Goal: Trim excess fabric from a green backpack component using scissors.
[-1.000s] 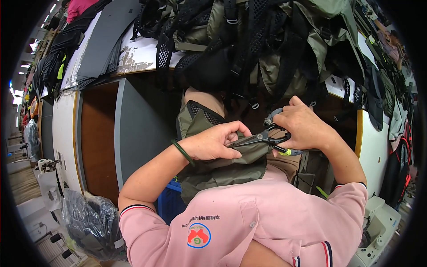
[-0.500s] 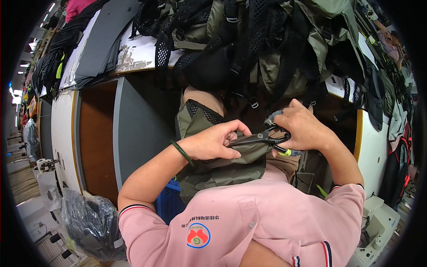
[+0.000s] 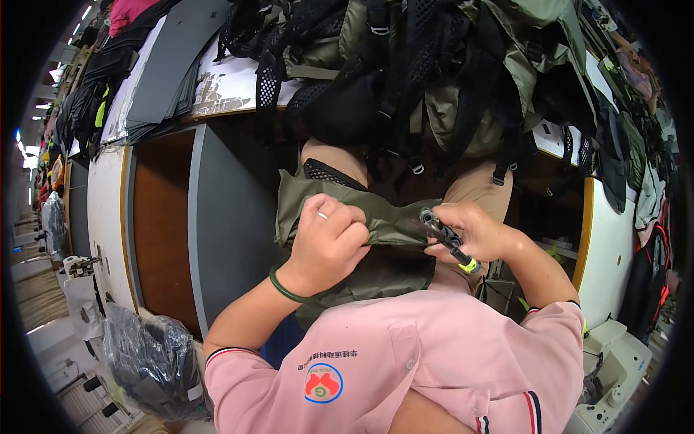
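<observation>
Fingers (image 3: 353, 235) of the left hand (image 3: 325, 242) clenched olive fabric (image 3: 394, 218) across the thighs (image 3: 483, 186) as I watched remotely; the right hand (image 3: 475, 230) grasped dark scissors (image 3: 450, 239) beside its right end. Left, a clear plastic bag (image 3: 130, 327) held dark goods (image 3: 148, 380).

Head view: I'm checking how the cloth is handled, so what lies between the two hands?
In the head view, olive fabric spans from the left hand toward the right hand, which holds dark scissors.
</observation>
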The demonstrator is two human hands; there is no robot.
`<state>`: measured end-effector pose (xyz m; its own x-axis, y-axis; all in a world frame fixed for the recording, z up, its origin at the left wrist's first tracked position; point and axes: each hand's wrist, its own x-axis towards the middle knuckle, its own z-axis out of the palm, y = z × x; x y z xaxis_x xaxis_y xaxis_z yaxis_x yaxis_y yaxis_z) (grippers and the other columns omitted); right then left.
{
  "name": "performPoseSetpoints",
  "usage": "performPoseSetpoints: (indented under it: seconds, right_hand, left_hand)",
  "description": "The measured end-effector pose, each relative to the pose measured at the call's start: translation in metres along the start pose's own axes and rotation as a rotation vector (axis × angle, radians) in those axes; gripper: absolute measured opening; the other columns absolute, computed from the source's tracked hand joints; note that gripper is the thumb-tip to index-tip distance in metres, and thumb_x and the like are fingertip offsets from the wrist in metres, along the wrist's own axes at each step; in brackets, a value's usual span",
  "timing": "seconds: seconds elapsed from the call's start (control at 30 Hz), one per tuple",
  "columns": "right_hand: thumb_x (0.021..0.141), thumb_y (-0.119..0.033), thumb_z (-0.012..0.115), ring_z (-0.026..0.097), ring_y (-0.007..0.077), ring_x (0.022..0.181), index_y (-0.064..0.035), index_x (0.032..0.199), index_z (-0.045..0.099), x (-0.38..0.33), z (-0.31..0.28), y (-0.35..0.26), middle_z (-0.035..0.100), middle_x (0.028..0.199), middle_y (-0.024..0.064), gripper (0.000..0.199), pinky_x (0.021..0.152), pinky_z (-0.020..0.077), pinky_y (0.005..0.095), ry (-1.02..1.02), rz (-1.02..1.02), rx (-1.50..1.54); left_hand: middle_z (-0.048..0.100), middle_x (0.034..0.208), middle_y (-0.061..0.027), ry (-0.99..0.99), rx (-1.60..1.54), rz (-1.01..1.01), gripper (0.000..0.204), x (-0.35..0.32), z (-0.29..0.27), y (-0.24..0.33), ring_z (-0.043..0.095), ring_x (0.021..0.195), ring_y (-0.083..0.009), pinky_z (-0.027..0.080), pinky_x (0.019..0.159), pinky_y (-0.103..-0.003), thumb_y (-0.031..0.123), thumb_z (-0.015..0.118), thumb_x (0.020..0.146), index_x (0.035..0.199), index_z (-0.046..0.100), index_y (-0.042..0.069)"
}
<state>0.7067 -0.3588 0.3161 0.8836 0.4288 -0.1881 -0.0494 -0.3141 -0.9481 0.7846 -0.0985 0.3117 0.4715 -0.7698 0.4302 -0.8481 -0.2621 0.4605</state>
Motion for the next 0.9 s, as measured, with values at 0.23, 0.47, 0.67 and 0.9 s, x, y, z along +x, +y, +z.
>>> performPoseSetpoints:
  seconds: [0.23, 0.47, 0.67, 0.9]
  right_hand:
    - [0.068, -0.026, 0.082, 0.052, 0.0276, 0.067, -0.0054, 0.079, 0.053, -0.01, -0.008, -0.002, 0.053, 0.072, 0.0065, 0.038, 0.063, 0.0388, 0.0361, 0.018, -0.169, -0.389]
    - [0.059, -0.027, 0.081, 0.053, 0.0242, 0.071, -0.0063, 0.076, 0.051, -0.013, -0.031, -0.019, 0.051, 0.071, 0.0064, 0.04, 0.066, 0.0359, 0.0346, 0.221, -0.22, -0.96]
    - [0.06, -0.023, 0.08, 0.054, 0.0229, 0.07, -0.0072, 0.074, 0.051, -0.007, -0.025, -0.01, 0.051, 0.07, 0.0053, 0.036, 0.066, 0.0361, 0.0338, 0.264, -0.254, -0.988]
    - [0.061, -0.022, 0.079, 0.054, 0.0225, 0.064, -0.0082, 0.07, 0.051, -0.011, -0.025, 0.003, 0.05, 0.064, 0.0035, 0.033, 0.067, 0.0362, 0.0338, 0.245, -0.214, -0.988]
  left_hand:
    - [0.067, 0.09, -0.0047, 0.039, -0.116, 0.09, 0.031, -0.006, 0.005, -0.005, 0.06, 0.074, -0.0214, 0.043, 0.091, -0.046, -0.002, 0.073, 0.057, 0.069, 0.047, 0.009]
    - [0.068, 0.083, -0.0045, 0.011, -0.195, 0.039, 0.032, -0.003, 0.004, -0.004, 0.059, 0.069, -0.0205, 0.045, 0.092, -0.045, -0.005, 0.072, 0.059, 0.07, 0.045, 0.009]
    - [0.067, 0.08, -0.0045, 0.012, -0.217, 0.026, 0.033, -0.001, 0.005, -0.001, 0.058, 0.066, -0.0197, 0.045, 0.092, -0.045, -0.005, 0.073, 0.059, 0.069, 0.045, 0.009]
    - [0.067, 0.079, -0.0048, 0.01, -0.224, 0.027, 0.032, -0.002, 0.006, -0.002, 0.057, 0.064, -0.0193, 0.046, 0.092, -0.045, -0.005, 0.072, 0.059, 0.069, 0.045, 0.009]
